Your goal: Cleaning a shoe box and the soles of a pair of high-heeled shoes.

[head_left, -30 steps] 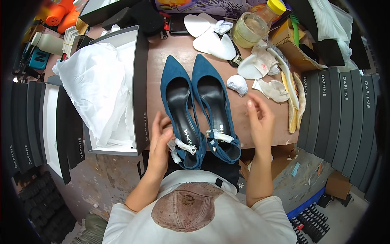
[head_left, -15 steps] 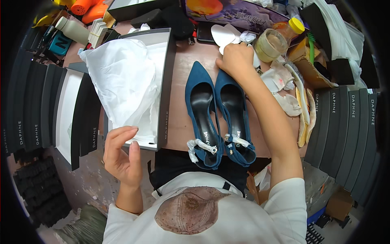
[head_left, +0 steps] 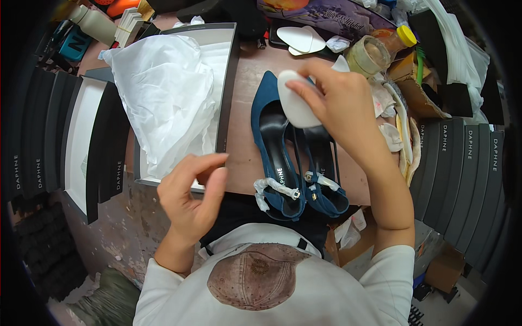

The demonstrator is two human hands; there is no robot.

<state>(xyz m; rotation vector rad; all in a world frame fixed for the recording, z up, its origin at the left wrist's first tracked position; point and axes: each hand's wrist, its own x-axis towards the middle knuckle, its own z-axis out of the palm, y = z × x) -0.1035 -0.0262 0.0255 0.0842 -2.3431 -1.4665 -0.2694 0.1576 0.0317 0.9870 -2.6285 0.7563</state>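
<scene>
While the right hand pinches a white pad over the blue shoes at frame centre, the left hand, lower left of centre, curls loosely around a gap. Printed lettering marks a black insole, dark boxes at right, purple package at top.

Blue shoes on pinkish table

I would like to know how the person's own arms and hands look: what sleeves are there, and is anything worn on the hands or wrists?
Both arms come out of short white sleeves and are bare below them. The left grip and the right grip are bare hands without gloves; I see no watch or bracelet.
</scene>
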